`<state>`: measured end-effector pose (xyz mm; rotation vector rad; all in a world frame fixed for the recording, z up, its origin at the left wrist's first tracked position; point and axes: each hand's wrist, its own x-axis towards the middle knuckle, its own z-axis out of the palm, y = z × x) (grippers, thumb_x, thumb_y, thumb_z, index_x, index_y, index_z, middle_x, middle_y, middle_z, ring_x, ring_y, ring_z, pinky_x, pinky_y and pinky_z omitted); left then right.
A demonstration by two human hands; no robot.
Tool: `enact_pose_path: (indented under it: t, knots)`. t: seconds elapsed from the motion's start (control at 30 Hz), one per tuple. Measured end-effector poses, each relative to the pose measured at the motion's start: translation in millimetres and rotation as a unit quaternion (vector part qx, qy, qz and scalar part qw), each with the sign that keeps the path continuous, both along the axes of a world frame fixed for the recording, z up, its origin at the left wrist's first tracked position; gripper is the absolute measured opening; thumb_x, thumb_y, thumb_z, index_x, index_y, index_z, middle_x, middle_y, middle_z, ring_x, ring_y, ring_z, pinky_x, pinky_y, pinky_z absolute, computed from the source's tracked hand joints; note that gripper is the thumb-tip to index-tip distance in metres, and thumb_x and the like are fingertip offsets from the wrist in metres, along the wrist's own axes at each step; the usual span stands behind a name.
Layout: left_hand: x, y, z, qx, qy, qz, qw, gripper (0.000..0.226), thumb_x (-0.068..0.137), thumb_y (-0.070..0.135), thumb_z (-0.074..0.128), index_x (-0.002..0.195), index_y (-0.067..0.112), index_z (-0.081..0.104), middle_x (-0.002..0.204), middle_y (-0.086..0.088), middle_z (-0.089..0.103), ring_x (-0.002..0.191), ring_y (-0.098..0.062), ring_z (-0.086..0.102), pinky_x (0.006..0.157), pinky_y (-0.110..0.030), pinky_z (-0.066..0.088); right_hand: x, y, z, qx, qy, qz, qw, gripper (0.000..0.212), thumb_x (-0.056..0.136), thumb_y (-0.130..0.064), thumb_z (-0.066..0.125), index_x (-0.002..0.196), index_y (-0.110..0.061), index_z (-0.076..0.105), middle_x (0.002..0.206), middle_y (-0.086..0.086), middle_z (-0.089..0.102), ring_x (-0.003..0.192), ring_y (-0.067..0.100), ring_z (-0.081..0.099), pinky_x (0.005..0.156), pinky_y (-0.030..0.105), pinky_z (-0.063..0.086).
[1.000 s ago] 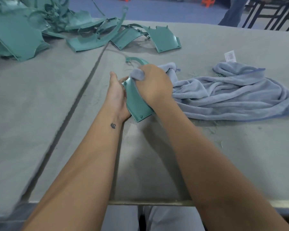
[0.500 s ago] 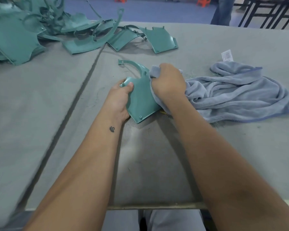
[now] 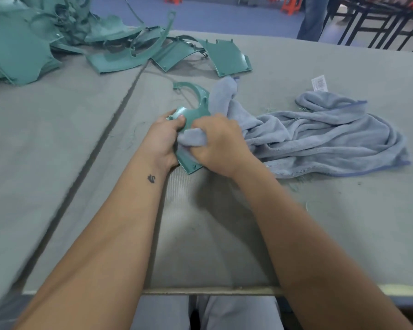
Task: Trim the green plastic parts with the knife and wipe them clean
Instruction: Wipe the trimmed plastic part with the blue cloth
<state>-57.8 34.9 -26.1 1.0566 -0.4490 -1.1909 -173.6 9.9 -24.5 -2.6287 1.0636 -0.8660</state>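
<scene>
You are at the wiping stage on one green plastic part, which sits at the centre of the frame, its lower corner resting on the grey worktop and its curved arm reaching up toward the middle of the picture. Judged from how things lie, this piece is past trimming, since no knife is in view anywhere on the worktop; it may be hidden under the cloth, and that cannot be settled from this angle. Your left hand grips the part along its left edge, thumb curled over the upper corner and the palm behind it, steadying it. Your right hand is closed in a fist round a bunched fold of the blue-grey towel, and that fold is pressed against the face of the part between your two hands; the remainder of the towel trails away to the right of centre, with a white label lying near its upper edge. A large pile of green parts occupies the upper left of the frame, and two more panels lie just beyond the piece in hand; whether those are trimmed or wiped cannot be told from here. On that footing, most of the work appears outstanding. Fine green shavings are scattered on the worktop at the right, below the towel.
</scene>
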Motion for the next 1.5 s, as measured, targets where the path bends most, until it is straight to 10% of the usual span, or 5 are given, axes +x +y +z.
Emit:
enact_pose_path:
  t: [0.2, 0.43, 0.77, 1.13, 1.5]
  knots:
    - [1, 0, 0, 0.011, -0.015, 0.007, 1.000, 0.038, 0.102, 0.005, 0.042, 0.141, 0.005, 0.043, 0.119, -0.015, 0.064, 0.083, -0.022, 0.067, 0.060, -0.035, 0.058, -7, -44, 9, 0.018, 0.006, -0.186, 0.982, 0.015, 0.082, -0.024, 0.052, 0.072, -0.015, 0.045, 0.072, 0.002, 0.046, 0.082, 0.031, 0.053, 0.062, 0.031, 0.029]
    - [3, -3, -2, 0.018, -0.009, -0.002, 1.000, 0.024, 0.103, 0.006, 0.041, 0.123, 0.005, 0.055, 0.093, -0.012, 0.068, 0.070, -0.021, 0.069, 0.054, -0.031, 0.058, -9, -20, 8, 0.099, -0.052, -0.105, 0.988, 0.017, 0.083, -0.029, 0.060, 0.070, -0.019, 0.054, 0.060, -0.011, 0.042, 0.061, 0.005, 0.033, 0.059, 0.027, 0.025]
    - [5, -2, -7, 0.008, -0.006, 0.011, 1.000, 0.023, 0.101, 0.005, 0.044, 0.119, -0.001, 0.058, 0.091, -0.011, 0.072, 0.081, -0.022, 0.070, 0.069, -0.032, 0.059, -6, 15, 26, 0.162, 0.115, 0.035, 0.980, 0.041, 0.080, -0.034, 0.067, 0.054, -0.019, 0.040, 0.050, -0.008, 0.044, 0.059, 0.009, 0.042, 0.076, 0.033, 0.032]
    - [5, -1, -6, 0.006, -0.037, -0.013, 0.999, 0.022, 0.103, 0.005, 0.040, 0.099, 0.005, 0.062, 0.082, -0.008, 0.075, 0.070, -0.021, 0.073, 0.054, -0.031, 0.058, -5, -41, 23, 0.126, 0.002, -0.207, 0.970, 0.021, 0.086, -0.020, 0.046, 0.066, -0.018, 0.041, 0.075, 0.001, 0.053, 0.074, 0.026, 0.051, 0.058, 0.030, 0.033]
    - [2, -2, -6, 0.027, -0.044, 0.009, 0.999, 0.026, 0.103, 0.010, 0.042, 0.122, 0.001, 0.057, 0.094, -0.013, 0.069, 0.076, -0.022, 0.070, 0.060, -0.031, 0.057, 10, -9, 6, 0.069, -0.046, -0.103, 0.991, 0.026, 0.088, -0.037, 0.055, 0.070, -0.018, 0.052, 0.059, -0.007, 0.044, 0.072, 0.022, 0.049, 0.068, 0.032, 0.034]
